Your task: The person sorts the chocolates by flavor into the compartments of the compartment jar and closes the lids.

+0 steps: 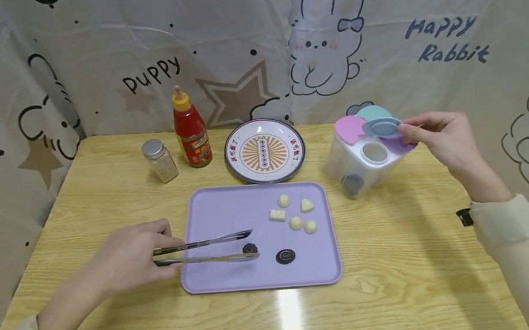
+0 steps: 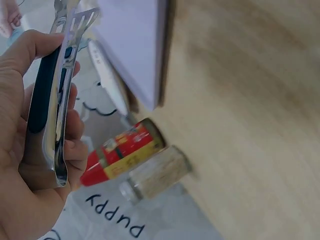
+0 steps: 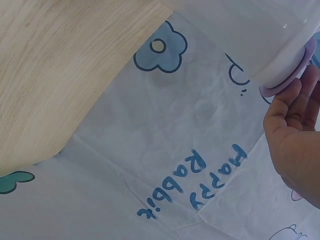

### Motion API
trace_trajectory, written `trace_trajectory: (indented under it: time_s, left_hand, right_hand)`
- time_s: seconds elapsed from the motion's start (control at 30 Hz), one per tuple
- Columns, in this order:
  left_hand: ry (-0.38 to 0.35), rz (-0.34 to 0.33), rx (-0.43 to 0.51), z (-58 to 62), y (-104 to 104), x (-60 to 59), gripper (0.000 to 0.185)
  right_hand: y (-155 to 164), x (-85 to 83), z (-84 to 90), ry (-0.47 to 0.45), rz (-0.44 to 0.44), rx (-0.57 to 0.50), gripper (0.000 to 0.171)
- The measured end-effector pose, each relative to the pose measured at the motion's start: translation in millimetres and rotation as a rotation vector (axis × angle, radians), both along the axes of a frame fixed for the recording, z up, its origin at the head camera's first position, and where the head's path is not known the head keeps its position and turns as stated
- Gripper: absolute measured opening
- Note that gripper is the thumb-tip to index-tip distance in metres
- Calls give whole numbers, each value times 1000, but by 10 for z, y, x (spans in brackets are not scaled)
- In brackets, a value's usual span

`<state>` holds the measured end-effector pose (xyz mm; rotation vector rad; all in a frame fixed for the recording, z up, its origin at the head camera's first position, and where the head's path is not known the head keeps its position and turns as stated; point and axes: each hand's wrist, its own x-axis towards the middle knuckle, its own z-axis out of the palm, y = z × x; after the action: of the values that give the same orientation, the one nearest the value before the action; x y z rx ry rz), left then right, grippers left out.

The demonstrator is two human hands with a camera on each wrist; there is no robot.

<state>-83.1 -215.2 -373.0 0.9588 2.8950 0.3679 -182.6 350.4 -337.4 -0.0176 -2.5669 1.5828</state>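
My left hand holds metal tongs over a purple tray; dark grip pads show on the tongs in the left wrist view. The tong arms stand apart, and a small dark round piece lies between their tips. Several pale pieces and a dark embossed disc lie on the tray. At the right, my right hand pinches the raised blue-grey lid of a clear divided container, beside its purple lid. One round opening is uncovered. In the right wrist view, the fingertips meet the purple rim.
A red sauce bottle and a metal-capped spice jar stand behind the tray. Next to them a patterned plate lies near the back edge. A printed curtain hangs behind the wooden table.
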Motion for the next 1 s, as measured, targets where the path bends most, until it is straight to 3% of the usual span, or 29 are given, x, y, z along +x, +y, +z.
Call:
trace_trajectory:
  time_s: [0.23, 0.67, 1.0]
  left_hand:
    - [-28, -11, -3, -125, 36, 10, 31]
    - [-25, -15, 10, -145, 53, 11, 28]
    - [-27, -16, 34, -149, 57, 6, 28]
  right_hand:
    - [-7, -11, 4, 14, 14, -58, 7]
    - [-16, -16, 5, 38, 28, -100, 7]
    - [6, -25, -11, 16, 7, -30, 7]
